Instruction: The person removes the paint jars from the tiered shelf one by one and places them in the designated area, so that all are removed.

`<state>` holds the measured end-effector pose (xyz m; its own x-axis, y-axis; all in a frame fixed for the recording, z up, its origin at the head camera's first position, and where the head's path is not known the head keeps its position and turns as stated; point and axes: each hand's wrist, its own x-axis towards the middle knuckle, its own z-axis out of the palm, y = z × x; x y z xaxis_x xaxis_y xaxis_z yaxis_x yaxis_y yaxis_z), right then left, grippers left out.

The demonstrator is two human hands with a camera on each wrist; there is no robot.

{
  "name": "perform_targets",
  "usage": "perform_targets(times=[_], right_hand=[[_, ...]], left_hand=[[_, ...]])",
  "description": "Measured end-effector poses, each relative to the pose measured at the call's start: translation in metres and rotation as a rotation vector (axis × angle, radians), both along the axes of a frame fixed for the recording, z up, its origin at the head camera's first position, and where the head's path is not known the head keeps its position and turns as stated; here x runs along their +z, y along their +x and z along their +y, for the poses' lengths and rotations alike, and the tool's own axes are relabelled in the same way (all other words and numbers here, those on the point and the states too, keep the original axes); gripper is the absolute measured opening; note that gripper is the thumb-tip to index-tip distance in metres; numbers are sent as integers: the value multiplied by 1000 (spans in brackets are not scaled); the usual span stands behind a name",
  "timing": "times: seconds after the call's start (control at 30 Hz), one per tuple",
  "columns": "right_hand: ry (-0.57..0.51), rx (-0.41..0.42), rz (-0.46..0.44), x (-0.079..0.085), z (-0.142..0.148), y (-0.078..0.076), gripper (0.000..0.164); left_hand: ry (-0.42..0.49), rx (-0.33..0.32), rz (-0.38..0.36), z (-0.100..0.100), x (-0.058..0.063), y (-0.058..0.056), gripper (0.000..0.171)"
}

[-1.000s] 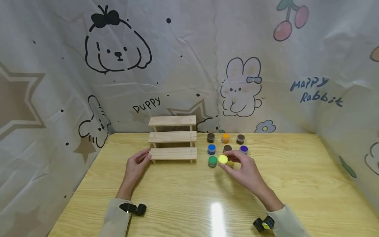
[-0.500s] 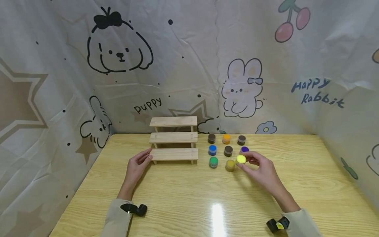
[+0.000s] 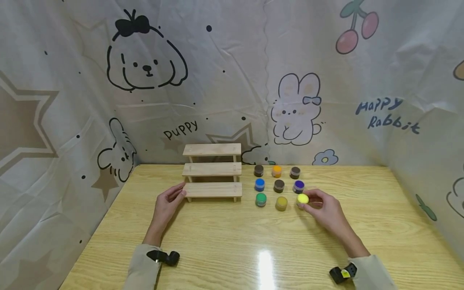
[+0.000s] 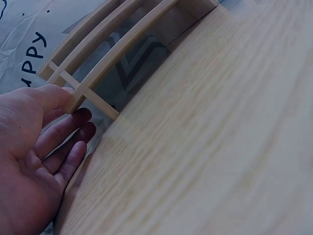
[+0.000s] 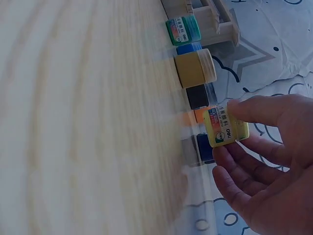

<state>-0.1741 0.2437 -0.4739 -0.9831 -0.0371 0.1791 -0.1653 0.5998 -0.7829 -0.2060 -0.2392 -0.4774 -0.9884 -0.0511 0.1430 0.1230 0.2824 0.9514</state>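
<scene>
My right hand pinches a small paint jar with a bright yellow lid between thumb and fingers, at the right end of the front row. In the right wrist view the labelled side of this yellow jar shows; whether its base touches the table I cannot tell. An ochre jar and a green jar stand to its left. With thumb and fingers, my left hand grips the left end of the lowest step of a three-tier wooden stand. In the left wrist view its thumb lies against that step's edge.
Behind the front row stand a blue jar, a brown jar and a purple jar. Farther back are two dark jars and an orange jar. A printed cloth hangs behind the wooden table.
My right hand has carried the yellow jar rightward from beside the green jar, past the ochre jar, then lower to the row's right end. My left hand stays on the stand.
</scene>
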Motion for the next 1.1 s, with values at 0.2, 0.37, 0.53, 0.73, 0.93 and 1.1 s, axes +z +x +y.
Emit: perform_targets(times=[0.2,0.37,0.53,0.73,0.93,1.1], right_hand=[[12,0,-31,-3,1,0,38],[16,-9,-60,-3,1,0,37],[18,8,-68,-6,1,-4,36],[46,24,-77,-5,4,-5,40],[59,3,-39,9,18,1,53],[122,25,-1,17,36,1,60]], left_hand=[[11,16,-13,-8,-25,-12,40],[22,9,11,-12,-32,-15,40],[35,5,25,-13,-32,-16,40],[34,2,21,-14,-32,-17,40],[-4,-20,36,-17,-31,-19,39],[-155,-28,34,-28,-23,-19,40]])
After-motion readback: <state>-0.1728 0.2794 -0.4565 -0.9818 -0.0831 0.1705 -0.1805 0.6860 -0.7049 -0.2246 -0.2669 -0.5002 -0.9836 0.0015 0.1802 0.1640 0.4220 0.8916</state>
